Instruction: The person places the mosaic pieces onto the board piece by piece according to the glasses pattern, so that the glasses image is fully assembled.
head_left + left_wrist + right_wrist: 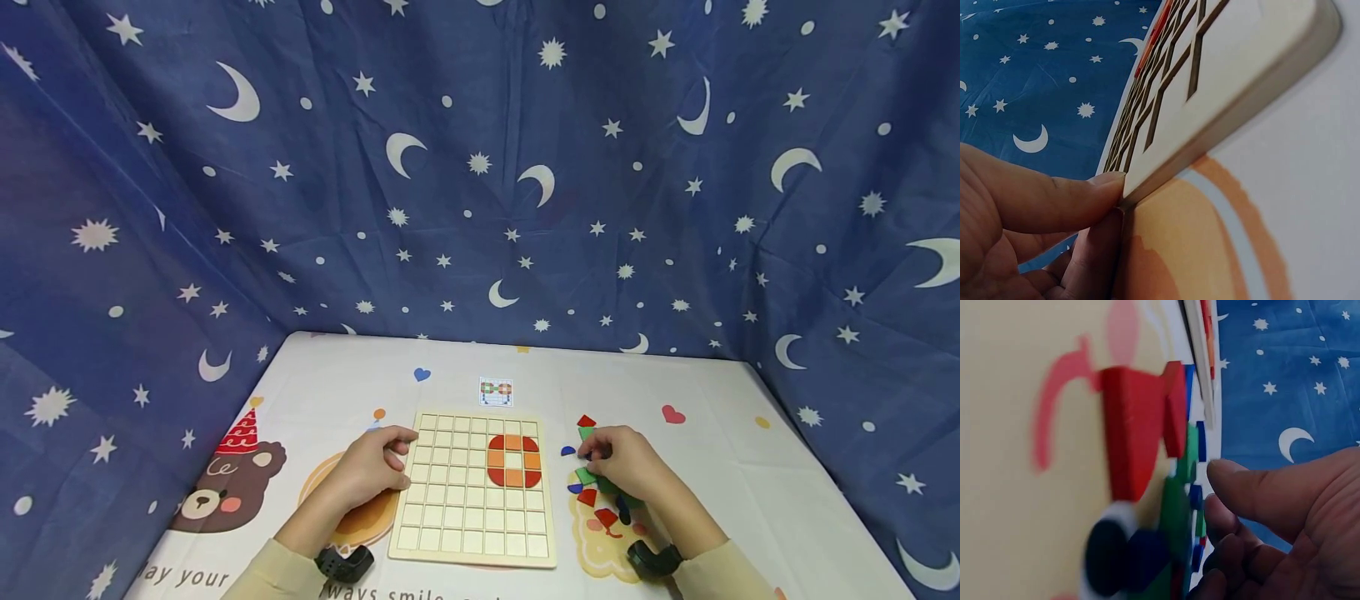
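A cream gridded board (444, 493) lies flat on the table. Toward its upper right, red rounded-corner tiles (532, 478) and orange square tiles (513, 477) form a ring around one bare square. My left hand (370, 467) rests at the board's left edge, thumb and fingertips touching its side; in the left wrist view the thumb (1066, 200) meets the rim. My right hand (626, 460) hovers among loose tiles, thumb and forefinger apart, with nothing visibly held. Near its fingers lie a green tile (585, 476) and a blue half-round tile (567, 451). Its palm hides other tiles.
Behind the board lies a small printed card (496, 392) with a coloured pattern. More red tiles (606, 517) and dark tiles are scattered below the right hand. The white tablecloth (720, 467) bears cartoon prints. A blue star-and-moon curtain (480, 242) closes off the back and sides.
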Tool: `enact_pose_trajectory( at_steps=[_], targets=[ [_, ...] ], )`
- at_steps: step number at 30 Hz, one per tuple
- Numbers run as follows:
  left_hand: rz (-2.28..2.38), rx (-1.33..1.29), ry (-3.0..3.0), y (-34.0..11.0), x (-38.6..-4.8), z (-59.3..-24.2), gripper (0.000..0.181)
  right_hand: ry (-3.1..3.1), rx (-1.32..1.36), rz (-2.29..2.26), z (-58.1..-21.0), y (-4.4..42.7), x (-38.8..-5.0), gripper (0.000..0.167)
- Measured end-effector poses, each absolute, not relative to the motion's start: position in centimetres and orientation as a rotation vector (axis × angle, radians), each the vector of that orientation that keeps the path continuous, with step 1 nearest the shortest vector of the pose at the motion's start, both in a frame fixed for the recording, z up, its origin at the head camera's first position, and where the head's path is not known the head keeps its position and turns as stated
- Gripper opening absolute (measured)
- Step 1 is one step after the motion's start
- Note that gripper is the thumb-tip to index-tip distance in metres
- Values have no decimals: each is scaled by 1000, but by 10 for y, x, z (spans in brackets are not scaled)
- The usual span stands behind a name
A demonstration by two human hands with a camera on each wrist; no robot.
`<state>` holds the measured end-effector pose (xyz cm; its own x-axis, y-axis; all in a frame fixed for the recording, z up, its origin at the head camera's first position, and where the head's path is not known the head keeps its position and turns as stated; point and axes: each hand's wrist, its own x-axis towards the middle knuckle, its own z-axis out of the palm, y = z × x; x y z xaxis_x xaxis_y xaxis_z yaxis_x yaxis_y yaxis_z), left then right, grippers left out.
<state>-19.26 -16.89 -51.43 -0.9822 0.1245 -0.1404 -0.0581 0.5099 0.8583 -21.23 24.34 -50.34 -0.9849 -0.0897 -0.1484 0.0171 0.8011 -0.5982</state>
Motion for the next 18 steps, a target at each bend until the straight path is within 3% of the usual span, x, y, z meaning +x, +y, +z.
enact_pose_trajectory(
  at_steps=[18],
  targets=[
    [1484,81,2529,-171,-193,-514,68,2815,-19,-880,-507,245,-201,26]
  ],
)
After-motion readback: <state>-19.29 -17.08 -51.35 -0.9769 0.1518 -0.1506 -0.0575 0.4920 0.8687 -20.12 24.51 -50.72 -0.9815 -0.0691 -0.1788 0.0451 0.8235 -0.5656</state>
